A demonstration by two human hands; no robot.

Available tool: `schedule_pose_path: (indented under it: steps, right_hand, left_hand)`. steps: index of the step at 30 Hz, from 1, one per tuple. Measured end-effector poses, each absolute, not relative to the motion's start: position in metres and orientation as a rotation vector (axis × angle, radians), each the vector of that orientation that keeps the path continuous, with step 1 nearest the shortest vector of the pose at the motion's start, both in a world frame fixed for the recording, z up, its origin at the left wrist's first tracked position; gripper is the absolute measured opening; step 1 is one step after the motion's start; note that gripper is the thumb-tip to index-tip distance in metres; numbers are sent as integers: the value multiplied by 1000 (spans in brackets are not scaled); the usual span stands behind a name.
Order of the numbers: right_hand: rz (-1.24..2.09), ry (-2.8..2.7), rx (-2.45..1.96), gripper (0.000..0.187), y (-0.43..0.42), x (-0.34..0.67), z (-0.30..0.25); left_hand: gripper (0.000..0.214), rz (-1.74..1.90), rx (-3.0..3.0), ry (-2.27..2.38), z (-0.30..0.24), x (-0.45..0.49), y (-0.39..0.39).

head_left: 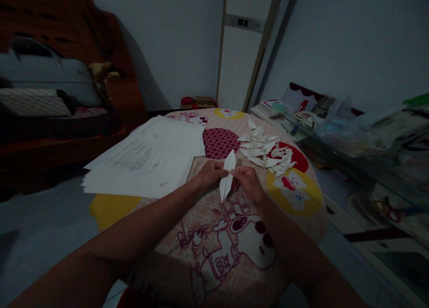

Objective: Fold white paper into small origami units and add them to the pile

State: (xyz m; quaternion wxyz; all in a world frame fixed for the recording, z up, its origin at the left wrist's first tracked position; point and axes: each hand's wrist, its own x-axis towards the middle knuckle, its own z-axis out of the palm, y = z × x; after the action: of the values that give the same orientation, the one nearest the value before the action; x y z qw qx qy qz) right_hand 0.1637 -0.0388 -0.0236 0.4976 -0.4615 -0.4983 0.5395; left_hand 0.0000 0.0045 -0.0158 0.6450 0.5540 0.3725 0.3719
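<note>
A narrow white folded paper (229, 162), pointed at both ends, is held slightly tilted over the round table. My left hand (212, 173) pinches its left edge near the middle. On the opposite edge, my right hand (248, 180) grips it between thumb and fingers. Beyond my right hand lies a loose pile of folded white paper pieces (264, 145), with pointed ends like small origami shapes. To the left, a wide stack of printed paper sheets (147, 156) rests on the table, its top sheet showing lines of text.
A patterned cloth (187, 214) with cartoon figures covers the table. At right stands a glass-topped cabinet (338, 151) bearing papers and a clear plastic bag (345, 124). A wooden sofa (124, 89) with a grey bag (47, 75) is at left. A tall white unit (239, 66) stands behind.
</note>
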Motion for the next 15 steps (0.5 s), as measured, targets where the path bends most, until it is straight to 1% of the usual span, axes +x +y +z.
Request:
schedule_pose_path:
  steps: [8,11,15]
  right_hand:
    - [1251,-1150,-1139,39,-37,164,-25]
    - [1255,-1140,-1131,37,-37,164,-25]
    - [1188,-1079,-1098,29,-34,164,-25]
  left_hand:
    - [38,861,1313,766,-19,-1,7]
    - [39,880,1287,762,-19,0,6]
    - [37,929,1309,815,-18,0,4]
